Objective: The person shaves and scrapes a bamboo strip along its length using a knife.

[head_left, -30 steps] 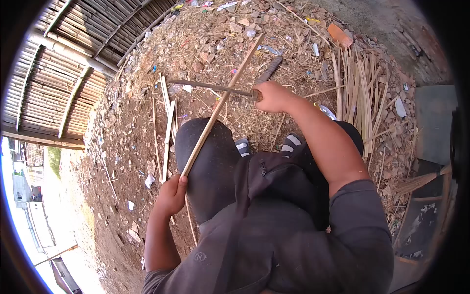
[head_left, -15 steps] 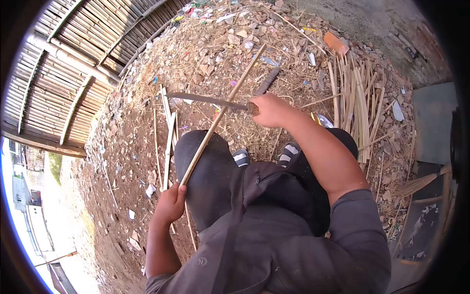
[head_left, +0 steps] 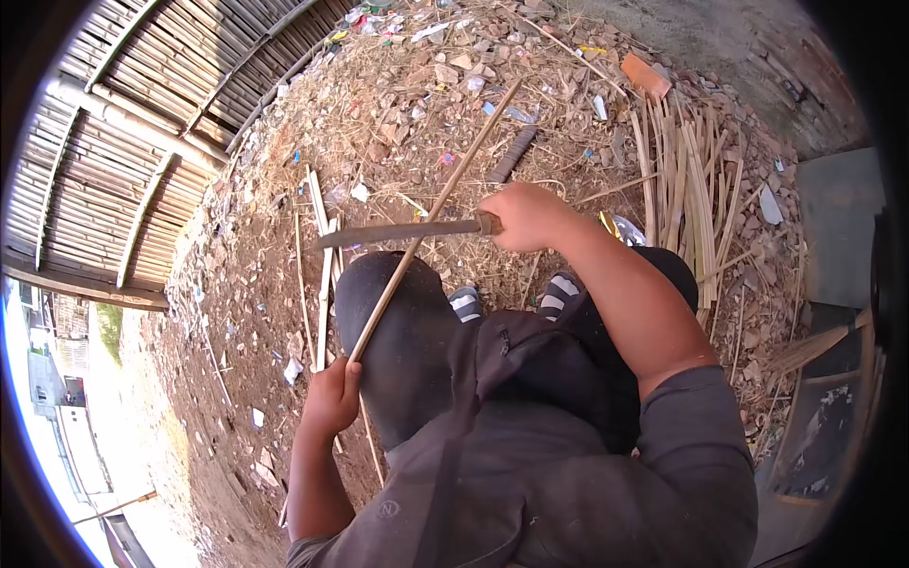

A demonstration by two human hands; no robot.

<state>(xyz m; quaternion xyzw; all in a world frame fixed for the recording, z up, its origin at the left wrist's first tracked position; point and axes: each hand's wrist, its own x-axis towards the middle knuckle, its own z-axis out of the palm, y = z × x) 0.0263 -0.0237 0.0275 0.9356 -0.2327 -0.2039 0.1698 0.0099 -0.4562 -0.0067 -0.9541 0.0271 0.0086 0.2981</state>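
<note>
My left hand [head_left: 333, 393] is closed around the near end of a bamboo strip [head_left: 453, 180], which slants up and away across my left knee. In my right hand [head_left: 525, 218] is the handle of a machete [head_left: 402, 233]. Its long dark blade points left and crosses over the strip just beyond the knee. A dark ridged cylindrical piece [head_left: 514, 154] lies on the ground past my right hand. Several split bamboo strips [head_left: 321, 275] lie to the left of my left knee.
A pile of split bamboo strips [head_left: 689, 189] lies on the right, with an orange brick piece [head_left: 647, 75] at its far end. A bamboo fence [head_left: 142, 114] stands at the upper left. Rubble and litter cover the ground. A broom [head_left: 816, 346] is at the right edge.
The machete blade has moved down along the bamboo strip toward my knee, and its broad side now shows more. My left hand keeps its hold, almost in place.
</note>
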